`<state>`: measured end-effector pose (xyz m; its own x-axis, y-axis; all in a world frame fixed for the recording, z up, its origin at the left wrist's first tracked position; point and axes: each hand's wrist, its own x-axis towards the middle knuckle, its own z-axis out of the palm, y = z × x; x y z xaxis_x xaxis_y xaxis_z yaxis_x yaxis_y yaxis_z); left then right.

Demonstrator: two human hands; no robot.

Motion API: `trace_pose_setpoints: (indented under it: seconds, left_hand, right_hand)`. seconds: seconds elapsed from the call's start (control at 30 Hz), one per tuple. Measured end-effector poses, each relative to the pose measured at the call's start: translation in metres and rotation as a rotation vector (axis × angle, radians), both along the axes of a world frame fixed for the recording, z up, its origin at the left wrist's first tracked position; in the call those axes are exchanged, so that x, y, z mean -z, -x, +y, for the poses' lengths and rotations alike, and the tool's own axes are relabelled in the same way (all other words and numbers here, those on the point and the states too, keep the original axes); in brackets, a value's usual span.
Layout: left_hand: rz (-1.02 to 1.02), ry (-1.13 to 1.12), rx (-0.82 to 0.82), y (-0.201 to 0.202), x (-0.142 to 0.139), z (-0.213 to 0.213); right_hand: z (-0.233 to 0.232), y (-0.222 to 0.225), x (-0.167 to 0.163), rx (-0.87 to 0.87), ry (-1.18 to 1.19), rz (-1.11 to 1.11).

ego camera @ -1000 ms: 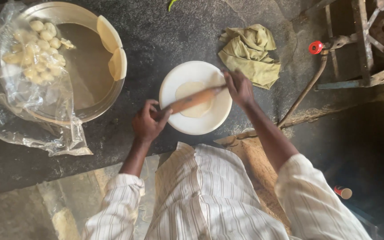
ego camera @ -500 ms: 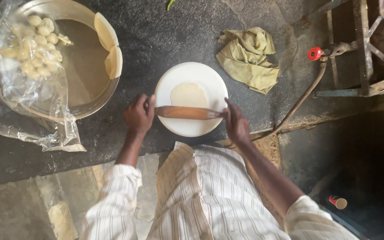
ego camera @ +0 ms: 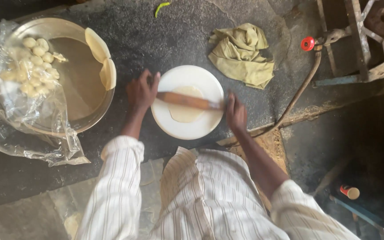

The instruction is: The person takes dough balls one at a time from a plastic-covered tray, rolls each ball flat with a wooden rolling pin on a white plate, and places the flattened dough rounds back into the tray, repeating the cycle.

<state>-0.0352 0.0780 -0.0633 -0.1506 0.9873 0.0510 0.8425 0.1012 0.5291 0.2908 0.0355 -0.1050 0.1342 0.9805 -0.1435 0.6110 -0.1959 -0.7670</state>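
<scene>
A clear, crumpled plastic bag point(ego camera: 18, 111) is seen draped over the left rim of the round metal bowl point(ego camera: 90, 122), with pale dough balls point(ego camera: 34, 58) held inside it. Its loose end is spread on the counter point(ego camera: 156, 40) below the bowl. No labels, signs or screens are seen.

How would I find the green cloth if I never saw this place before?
Start at the round white board in the middle of the dark counter, where both hands work a wooden rolling pin. Look just up and to the right of it. The crumpled olive-green cloth lies there on its own, the only soft, folded thing, between the board and a red knob.
</scene>
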Motion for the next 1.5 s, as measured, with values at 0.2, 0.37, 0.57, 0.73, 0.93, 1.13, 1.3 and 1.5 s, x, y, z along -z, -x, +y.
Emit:
trace_pose_setpoints:
  seconds: [0.2, 0.37, 0.57, 0.73, 0.93, 1.13, 1.3, 1.5]
  left_hand:
    - [0.016, -0.048, 0.052, 0.001, 0.007, -0.001]
    - [-0.063, -0.161, 0.073, 0.007, 0.014, -0.057]
    - [0.038, 0.021, 0.123, 0.010, 0.004, -0.049]
    - [0.071, -0.348, 0.530, 0.008, -0.002, -0.087]
    - [-0.034, -0.169, 0.468, 0.031, -0.003, -0.131]
    - [-0.001, -0.193, 0.147, 0.149, -0.019, -0.200]
    - [-0.186, -0.008, -0.281, 0.259, -0.021, -0.202]
    - [-0.023, 0.000, -0.426, 0.334, -0.012, -0.160]
  right_hand:
    - [0.020, -0.001, 0.005, 0.014, 0.022, -0.103]
    - [-0.094, -0.005, 0.008, -0.176, -0.150, -0.054]
    - [-0.042, -0.003, -0.006, -0.202, -0.133, -0.289]
    - [-0.018, 0.034, -0.038, -0.332, -0.297, -0.483]
    - [0.010, 0.101, -0.034, -0.305, -0.194, -0.518]
    - [0.040, 0.109, -0.028, -0.395, 0.033, -0.575]
    - [0.042, 0.133, -0.038, -0.414, 0.228, -0.462]
    - [0.000, 0.197, -0.068, -0.320, 0.524, 0.202]
